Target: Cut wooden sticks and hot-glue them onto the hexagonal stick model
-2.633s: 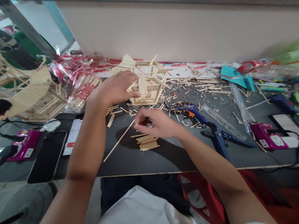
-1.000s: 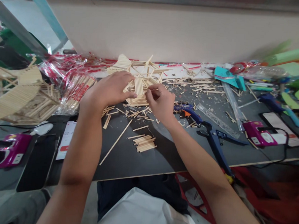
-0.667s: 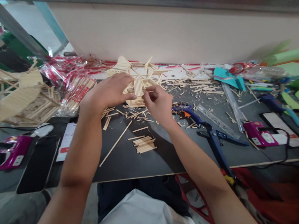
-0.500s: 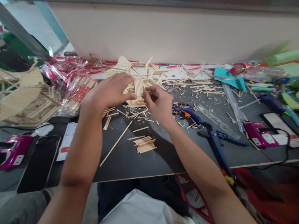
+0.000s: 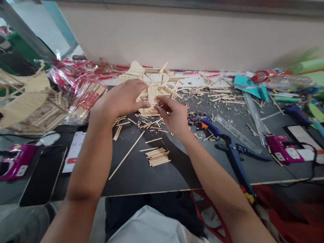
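A small model (image 5: 152, 95) built from thin wooden sticks stands at the back middle of the bench, with a slatted panel facing me. My left hand (image 5: 122, 98) is closed around its left side, thumb at the lower front, and its fingertips are partly hidden behind the model. At the panel's right edge, my right hand (image 5: 175, 116) has thumb and fingers pinched together; whatever lies between them is too small to make out. Nearer to me are a pile of short cut sticks (image 5: 158, 157) and one long stick (image 5: 127, 154).
A blue glue gun (image 5: 205, 121), blue cutters (image 5: 234, 153) and a clear ruler (image 5: 238, 133) lie right of my right hand. Stick scraps (image 5: 217, 93) litter the back. Leftward are another stick model (image 5: 31, 101), wrapped sticks (image 5: 86, 96) and phones (image 5: 43, 175).
The view has shifted slightly, so everything appears a little lower and further right. Both hands keep their places at the model, and the right fingers have barely moved.
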